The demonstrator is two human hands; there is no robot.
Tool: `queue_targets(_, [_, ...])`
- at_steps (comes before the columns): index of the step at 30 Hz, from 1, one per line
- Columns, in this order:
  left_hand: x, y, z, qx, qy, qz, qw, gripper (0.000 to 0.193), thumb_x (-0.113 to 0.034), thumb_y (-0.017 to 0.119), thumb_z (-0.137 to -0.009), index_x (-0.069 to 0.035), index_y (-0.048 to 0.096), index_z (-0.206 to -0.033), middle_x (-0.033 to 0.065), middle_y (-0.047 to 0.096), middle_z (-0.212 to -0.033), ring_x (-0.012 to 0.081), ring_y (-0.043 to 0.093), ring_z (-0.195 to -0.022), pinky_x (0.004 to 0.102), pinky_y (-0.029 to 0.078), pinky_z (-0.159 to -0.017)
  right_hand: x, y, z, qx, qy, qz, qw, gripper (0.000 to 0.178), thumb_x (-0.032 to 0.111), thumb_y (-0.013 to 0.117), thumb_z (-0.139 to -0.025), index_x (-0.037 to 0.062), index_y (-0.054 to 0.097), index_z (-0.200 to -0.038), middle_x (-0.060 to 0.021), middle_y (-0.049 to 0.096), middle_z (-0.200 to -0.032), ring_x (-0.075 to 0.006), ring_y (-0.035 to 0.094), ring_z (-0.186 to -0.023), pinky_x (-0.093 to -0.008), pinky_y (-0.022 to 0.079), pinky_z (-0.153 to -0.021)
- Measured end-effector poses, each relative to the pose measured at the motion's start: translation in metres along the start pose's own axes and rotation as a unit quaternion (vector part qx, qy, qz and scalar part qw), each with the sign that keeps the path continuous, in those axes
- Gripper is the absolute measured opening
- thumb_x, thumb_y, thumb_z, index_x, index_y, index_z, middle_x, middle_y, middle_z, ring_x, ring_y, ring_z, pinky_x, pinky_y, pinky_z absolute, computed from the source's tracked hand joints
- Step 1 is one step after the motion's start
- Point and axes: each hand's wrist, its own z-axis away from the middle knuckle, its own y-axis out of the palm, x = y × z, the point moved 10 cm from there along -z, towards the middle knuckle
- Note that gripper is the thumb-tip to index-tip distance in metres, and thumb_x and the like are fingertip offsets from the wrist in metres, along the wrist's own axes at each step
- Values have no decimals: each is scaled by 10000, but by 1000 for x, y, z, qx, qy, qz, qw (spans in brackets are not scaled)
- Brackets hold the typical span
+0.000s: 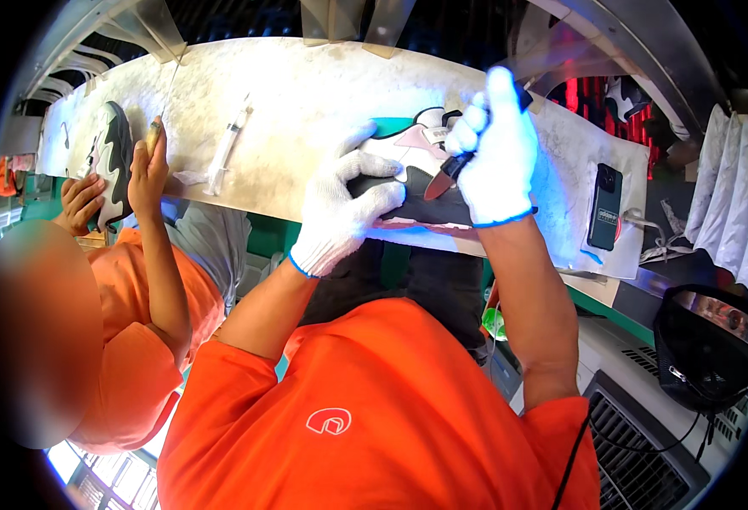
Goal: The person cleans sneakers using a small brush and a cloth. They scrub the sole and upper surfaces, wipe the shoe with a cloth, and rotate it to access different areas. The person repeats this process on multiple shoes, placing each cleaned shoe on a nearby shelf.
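A sneaker (416, 153) in white, pink and black lies on its side at the table's near edge, its dark sole facing me. My left hand (348, 200), in a white knit glove, is closed around one end of it, thumb pressed on the sole. In my gloved right hand (497, 153) is a knife (439, 184) with a dark handle, gripped in a fist with the thumb up. Its brownish blade points down and left, right against or just over the sole; I cannot tell if it touches.
At left a co-worker's hands (146, 174) hold another shoe (116, 166) and a small tool. Between us lies a syringe (227, 144). A phone (605, 206) rests on the table (280, 93) at right, near a metal clip-like piece. A black mesh bag (704, 348) hangs further right.
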Motion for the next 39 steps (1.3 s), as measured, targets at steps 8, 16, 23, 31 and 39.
queue_targets(8, [11, -10, -33, 49, -85, 119, 988, 307, 24, 799, -881, 54, 798, -1188, 157, 790, -1278, 245, 701, -1224, 378, 560, -1059, 16, 0, -11, -62, -97, 36, 993, 373, 358, 803, -1012, 60, 638, -862, -36, 591, -697, -166, 558, -498, -364, 461, -466])
queue_targets(16, [-71, -2, -29, -2, 13, -48, 999, 631, -253, 881, -891, 6, 667, -1425, 155, 752, -1266, 249, 727, -1135, 403, 609, -954, 45, -174, 41, -62, -28, -140, 988, 359, 393, 608, -1160, 178, 546, -880, 61, 418, -659, -103, 367, -507, -308, 318, -479])
queue_targets(23, [-109, 178, -14, 267, 224, -400, 848, 562, -443, 830, -871, -73, 729, -1282, 191, 771, -1142, 405, 738, -1040, 500, 570, -933, 23, -193, 45, -110, -134, 24, 985, 197, 265, 703, -1097, 92, 642, -1025, 16, 552, -711, -125, 519, -518, -318, 427, -474])
queue_targets(31, [-195, 40, 21, 144, 342, -244, 896, 803, -290, 1087, -629, -48, 724, -1303, 141, 775, -1216, 307, 773, -1114, 420, 605, -995, 36, -155, 2, 145, -1, 141, 979, 372, 403, 696, -1099, 88, 727, -1294, 55, 608, -708, -67, 493, -509, -259, 392, -473])
queue_targets(39, [-59, 19, 18, 213, 187, -453, 845, 1093, -327, 1033, -648, -43, 554, -1588, 246, 596, -1560, 450, 569, -1452, 511, 454, -1218, 63, -80, 37, 154, -86, 327, 928, 190, 222, 870, -934, 59, 788, -986, 11, 667, -730, -80, 542, -547, -280, 377, -492])
